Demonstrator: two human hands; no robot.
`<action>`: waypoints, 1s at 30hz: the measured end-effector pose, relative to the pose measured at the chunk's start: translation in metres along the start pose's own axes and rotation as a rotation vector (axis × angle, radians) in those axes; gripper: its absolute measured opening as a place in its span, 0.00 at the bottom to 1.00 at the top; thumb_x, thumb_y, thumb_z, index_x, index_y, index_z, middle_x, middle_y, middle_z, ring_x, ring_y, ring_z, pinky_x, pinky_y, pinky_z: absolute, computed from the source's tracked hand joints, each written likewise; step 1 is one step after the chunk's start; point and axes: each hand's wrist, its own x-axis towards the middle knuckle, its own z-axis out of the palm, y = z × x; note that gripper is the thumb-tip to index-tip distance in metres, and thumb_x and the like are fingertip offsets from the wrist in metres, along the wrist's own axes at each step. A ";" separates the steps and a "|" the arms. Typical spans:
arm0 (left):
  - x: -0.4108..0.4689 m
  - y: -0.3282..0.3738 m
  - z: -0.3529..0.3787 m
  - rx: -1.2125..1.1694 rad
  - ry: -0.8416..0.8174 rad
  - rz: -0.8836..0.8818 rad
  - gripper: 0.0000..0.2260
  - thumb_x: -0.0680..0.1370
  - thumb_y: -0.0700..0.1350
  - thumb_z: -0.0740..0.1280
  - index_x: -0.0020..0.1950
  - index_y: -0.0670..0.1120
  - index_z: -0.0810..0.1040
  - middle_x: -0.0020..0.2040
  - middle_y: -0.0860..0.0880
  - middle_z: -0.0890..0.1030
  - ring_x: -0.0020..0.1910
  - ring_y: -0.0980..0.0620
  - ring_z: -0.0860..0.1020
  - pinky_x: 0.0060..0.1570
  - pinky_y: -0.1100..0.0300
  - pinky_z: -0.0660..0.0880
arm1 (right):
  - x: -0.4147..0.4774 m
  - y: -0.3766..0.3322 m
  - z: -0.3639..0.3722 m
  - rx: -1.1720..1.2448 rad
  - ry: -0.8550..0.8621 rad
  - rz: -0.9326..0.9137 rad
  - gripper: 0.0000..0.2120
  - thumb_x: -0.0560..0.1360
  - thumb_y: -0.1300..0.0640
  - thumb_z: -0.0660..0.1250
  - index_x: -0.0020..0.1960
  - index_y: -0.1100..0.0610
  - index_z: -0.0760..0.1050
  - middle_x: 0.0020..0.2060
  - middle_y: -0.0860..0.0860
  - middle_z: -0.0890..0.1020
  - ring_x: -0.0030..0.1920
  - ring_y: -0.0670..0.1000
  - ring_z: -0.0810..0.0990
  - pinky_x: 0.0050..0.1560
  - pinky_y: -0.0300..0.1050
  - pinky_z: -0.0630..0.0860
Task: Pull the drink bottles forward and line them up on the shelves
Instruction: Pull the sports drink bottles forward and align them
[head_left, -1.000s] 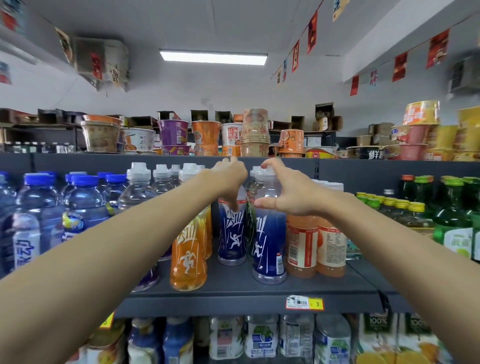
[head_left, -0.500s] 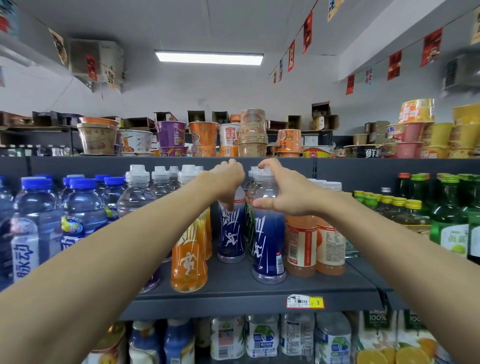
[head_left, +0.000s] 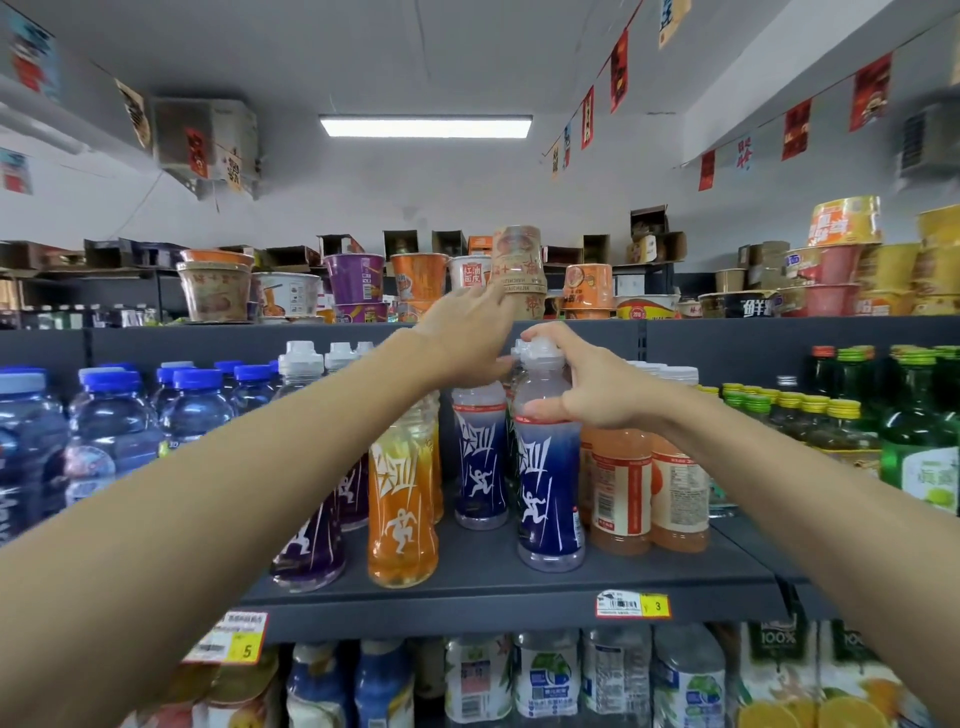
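Two hands reach to the dark grey shelf (head_left: 519, 577). The right hand (head_left: 597, 395) holds the front blue bottle (head_left: 550, 467) at its neck, thumb below and fingers curled near the white cap. This bottle stands close to the front edge. The left hand (head_left: 462, 340) hides the top of the second blue bottle (head_left: 479, 457), which stands further back. Whether it grips anything, I cannot tell. I judge the step is pulling the blue row forward. Next, the second one should come level with the orange bottle (head_left: 402, 514). Cup noodles (head_left: 358, 280) stand on the shelf above, and a ceiling lamp (head_left: 426, 126) lights the small shop.
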 end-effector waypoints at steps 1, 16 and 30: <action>-0.006 -0.005 -0.009 -0.026 0.056 0.005 0.23 0.78 0.57 0.65 0.67 0.44 0.72 0.63 0.45 0.75 0.60 0.47 0.74 0.61 0.52 0.73 | 0.001 -0.003 0.002 0.019 -0.014 0.004 0.38 0.71 0.47 0.75 0.72 0.38 0.56 0.66 0.52 0.73 0.58 0.51 0.76 0.51 0.46 0.75; -0.091 -0.026 0.027 -0.316 0.248 -0.240 0.20 0.79 0.53 0.64 0.66 0.42 0.73 0.62 0.46 0.75 0.62 0.48 0.71 0.61 0.53 0.70 | 0.011 -0.033 0.042 0.101 0.043 -0.032 0.45 0.67 0.42 0.79 0.73 0.38 0.54 0.49 0.36 0.72 0.48 0.39 0.75 0.42 0.31 0.68; -0.094 -0.025 0.031 -0.342 0.264 -0.226 0.18 0.80 0.51 0.64 0.65 0.42 0.74 0.60 0.47 0.74 0.62 0.49 0.69 0.62 0.54 0.71 | 0.010 -0.035 0.032 0.159 -0.067 -0.020 0.49 0.68 0.53 0.80 0.77 0.39 0.52 0.49 0.34 0.70 0.49 0.36 0.73 0.43 0.29 0.68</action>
